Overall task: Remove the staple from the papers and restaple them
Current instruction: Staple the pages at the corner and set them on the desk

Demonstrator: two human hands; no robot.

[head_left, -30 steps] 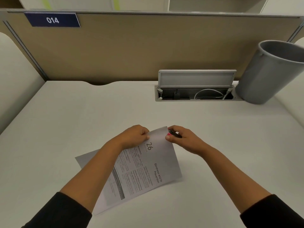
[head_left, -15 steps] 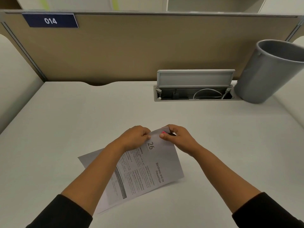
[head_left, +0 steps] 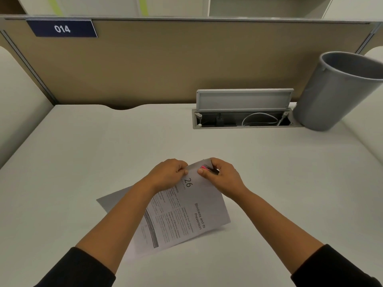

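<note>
The printed papers (head_left: 186, 216) lie on the white desk with their far corner lifted. My left hand (head_left: 167, 175) pinches the top edge of the sheets just left of that corner. My right hand (head_left: 223, 179) grips a small pink and black tool (head_left: 208, 168), a staple remover or small stapler, pressed against the lifted corner. The staple itself is too small to see. A second sheet (head_left: 112, 200) sticks out at the lower left under my left forearm.
An open cable tray with a raised grey lid (head_left: 244, 100) is set into the desk at the back right. A grey waste bin (head_left: 339, 90) stands beside it at the far right. A beige partition (head_left: 165, 63) closes off the back.
My right hand moved left onto the lifted corner of the papers, bringing the pink tool against it. My left hand kept its pinch on the top edge.
</note>
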